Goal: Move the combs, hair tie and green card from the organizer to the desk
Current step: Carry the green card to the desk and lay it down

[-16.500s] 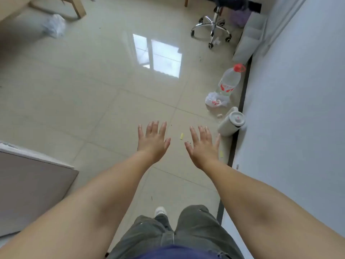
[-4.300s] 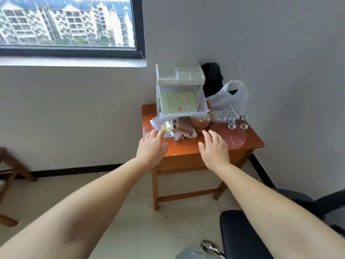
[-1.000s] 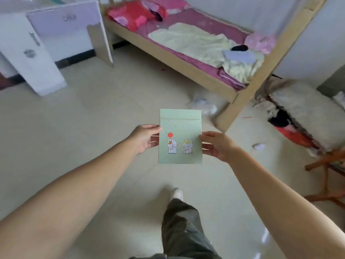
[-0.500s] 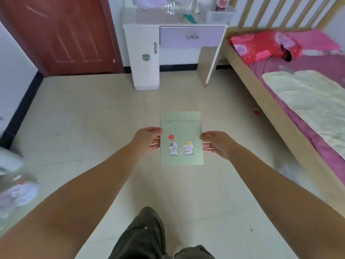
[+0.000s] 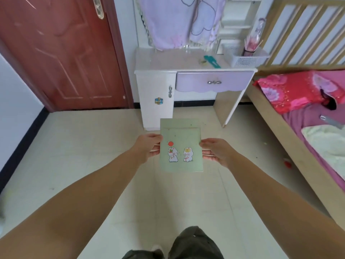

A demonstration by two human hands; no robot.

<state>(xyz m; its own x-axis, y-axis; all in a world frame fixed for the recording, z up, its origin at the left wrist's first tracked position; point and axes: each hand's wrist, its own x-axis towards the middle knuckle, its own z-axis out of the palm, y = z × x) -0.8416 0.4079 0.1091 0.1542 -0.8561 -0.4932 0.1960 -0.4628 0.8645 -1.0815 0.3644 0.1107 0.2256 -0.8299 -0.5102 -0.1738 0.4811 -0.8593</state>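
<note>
Person, head-camera view.

- Left hand (image 5: 147, 147): bare, no ring, glove or watch visible; fingers short and rounded.
- Right hand (image 5: 217, 152): bare, likewise unadorned.
- Forearms: both bare from wrist to frame edge; no sleeve, cuff or band shows anywhere along them.
- Trousers (image 5: 194, 243): dark olive-grey fabric, loosely creased, one small pale speck on the raised knee; a second leg of the same cloth shows at the bottom edge.
- Shoe (image 5: 157, 248): pale, whitish toe between the two legs, blurred; details cannot be made out.
</note>
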